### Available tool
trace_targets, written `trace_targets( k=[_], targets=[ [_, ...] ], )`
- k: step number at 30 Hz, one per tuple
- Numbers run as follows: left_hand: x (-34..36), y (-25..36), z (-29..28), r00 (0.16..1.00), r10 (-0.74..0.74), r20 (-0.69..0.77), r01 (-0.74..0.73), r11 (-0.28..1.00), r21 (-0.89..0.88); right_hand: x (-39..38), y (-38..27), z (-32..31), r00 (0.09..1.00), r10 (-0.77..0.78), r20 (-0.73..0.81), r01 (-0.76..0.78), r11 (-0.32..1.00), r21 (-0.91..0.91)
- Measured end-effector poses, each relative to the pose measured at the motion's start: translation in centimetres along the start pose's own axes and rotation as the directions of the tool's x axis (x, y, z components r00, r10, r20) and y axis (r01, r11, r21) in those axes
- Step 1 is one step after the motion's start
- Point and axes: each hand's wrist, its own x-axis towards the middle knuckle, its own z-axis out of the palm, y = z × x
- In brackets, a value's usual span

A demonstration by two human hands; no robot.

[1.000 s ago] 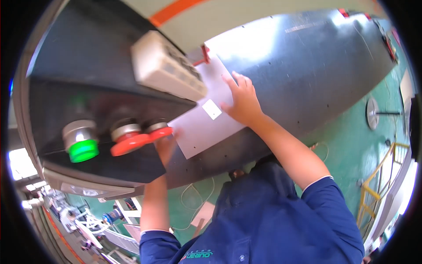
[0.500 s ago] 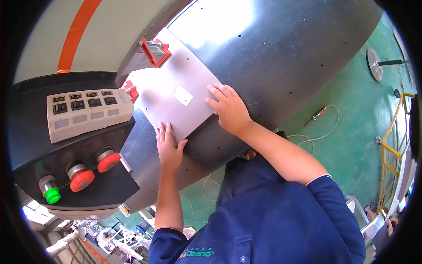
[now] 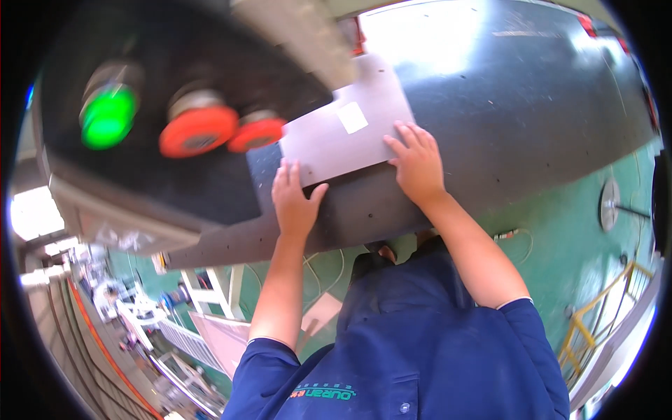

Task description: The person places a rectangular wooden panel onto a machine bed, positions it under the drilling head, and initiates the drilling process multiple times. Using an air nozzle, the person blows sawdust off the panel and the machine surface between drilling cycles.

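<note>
A flat grey-white metal sheet (image 3: 318, 145) lies on the dark worktable (image 3: 504, 119), a small white label (image 3: 352, 117) stuck near its middle. At the sheet's near left corner rests my left hand (image 3: 294, 201), its fingertips on the edge and the thumb spread out. On the right, the fingers of my right hand (image 3: 420, 166) lie stretched over the sheet's near right corner. Both hands are open, and neither grips anything. The control box hides the sheet's far left part. Beyond the sheet, a red clamp-like piece (image 3: 357, 36) shows only in part.
A black control box (image 3: 189, 178) juts over the table at the left, with red push buttons (image 3: 199, 131) and a lit green button (image 3: 108, 117). Right of the table, a round-based stand (image 3: 610, 204) and a yellow rail (image 3: 595, 322) stand on the green floor (image 3: 539, 280).
My view has swung, so the control box looms larger and its switch strip has left the picture. Both hands keep their places at the sheet's corners.
</note>
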Motion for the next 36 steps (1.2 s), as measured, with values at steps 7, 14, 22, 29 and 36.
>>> trace_targets(
  k=[7,14,22,29,36],
  targets=[
    [-13.1,-0.7,-5.3,0.990,-0.129,-0.062,0.100,0.933,-0.345,-1.3,-4.1,-3.2,1.000,-0.022,-0.013,0.022,0.999,0.031],
    [-36.1,-5.5,-3.4,0.743,-0.356,0.566,0.646,0.600,-0.471,6.4,-12.5,-14.7,0.849,0.169,-0.500,0.104,0.876,0.471],
    [-63.3,-18.9,7.1,0.289,-0.414,0.863,0.946,-0.017,-0.324,6.2,-20.5,-20.2,0.736,-0.021,-0.677,0.072,0.996,0.048],
    [-72.4,-21.0,4.6,0.171,-0.563,0.809,0.884,-0.275,-0.378,9.8,-7.8,-23.1,0.812,0.185,-0.554,-0.147,0.983,0.113],
    [-70.0,-15.4,0.3,0.124,-0.625,0.771,0.836,-0.352,-0.420,7.2,-8.2,-24.8,0.805,0.334,-0.490,-0.204,0.932,0.299]
  ],
)
